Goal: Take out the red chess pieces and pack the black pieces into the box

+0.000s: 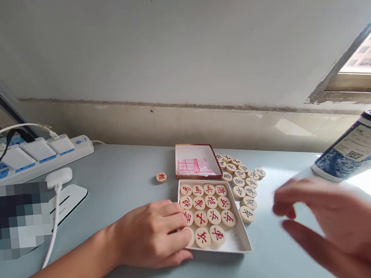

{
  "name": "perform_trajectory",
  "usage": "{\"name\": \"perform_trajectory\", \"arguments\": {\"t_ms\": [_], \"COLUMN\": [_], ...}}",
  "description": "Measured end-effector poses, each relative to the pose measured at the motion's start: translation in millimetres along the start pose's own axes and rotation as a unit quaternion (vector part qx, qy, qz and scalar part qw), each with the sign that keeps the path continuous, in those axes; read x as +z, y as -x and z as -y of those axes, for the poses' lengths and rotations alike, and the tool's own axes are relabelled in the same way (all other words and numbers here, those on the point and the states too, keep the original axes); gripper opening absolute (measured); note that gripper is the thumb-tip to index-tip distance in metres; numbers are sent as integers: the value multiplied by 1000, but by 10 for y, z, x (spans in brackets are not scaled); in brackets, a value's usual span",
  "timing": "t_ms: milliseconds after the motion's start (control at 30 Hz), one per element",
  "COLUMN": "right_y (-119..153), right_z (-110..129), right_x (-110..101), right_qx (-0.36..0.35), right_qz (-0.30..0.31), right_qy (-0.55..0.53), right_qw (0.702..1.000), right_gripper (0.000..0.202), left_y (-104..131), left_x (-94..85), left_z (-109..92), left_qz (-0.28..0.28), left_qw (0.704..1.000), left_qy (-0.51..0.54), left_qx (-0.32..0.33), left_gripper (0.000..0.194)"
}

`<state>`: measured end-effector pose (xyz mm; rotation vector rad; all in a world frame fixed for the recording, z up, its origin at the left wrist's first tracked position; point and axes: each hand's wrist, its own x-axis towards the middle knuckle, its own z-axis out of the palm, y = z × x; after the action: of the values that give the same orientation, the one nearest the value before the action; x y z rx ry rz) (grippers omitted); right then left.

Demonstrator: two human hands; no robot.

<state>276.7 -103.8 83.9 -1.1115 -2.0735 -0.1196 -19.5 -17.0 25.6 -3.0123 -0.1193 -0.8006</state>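
A shallow white box (244, 238) holds rows of round xiangqi pieces (214, 217) with red characters; its lower right corner shows bare bottom. My left hand (158, 235) grips the box's left side, fingers curled over the rim and partly covering the pieces there. To the right of the box, my right hand (331, 225) is blurred by motion above the table. Its thumb and fingers are apart, with nothing visible between them. One red xiangqi piece (161, 177) lies alone left of the lid. Several dark-lettered xiangqi pieces (238, 181) lie grouped right of the box.
Behind the box lies its brown-edged lid (212, 151) with a red-lined sheet (193, 166) inside. A blue patterned cup (353, 144) with a black lid stands at right. On the left are a power strip (78, 150), a white cable (54, 230) and a white device (71, 198).
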Motion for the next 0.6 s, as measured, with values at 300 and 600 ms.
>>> {"name": "perform_trajectory", "arguments": {"t_ms": [300, 600], "right_y": [168, 112], "right_z": [38, 82], "right_x": [465, 495], "right_qx": [-24, -46], "right_qz": [246, 233], "right_qy": [-60, -34], "right_qw": [967, 971], "right_gripper": [11, 18], "left_y": [-18, 31], "left_x": [4, 6], "left_z": [-58, 0], "left_qz": [-9, -14], "left_qw": [999, 999], "left_qy": [24, 20], "left_qx": [-32, -47], "left_gripper": [19, 13]}}
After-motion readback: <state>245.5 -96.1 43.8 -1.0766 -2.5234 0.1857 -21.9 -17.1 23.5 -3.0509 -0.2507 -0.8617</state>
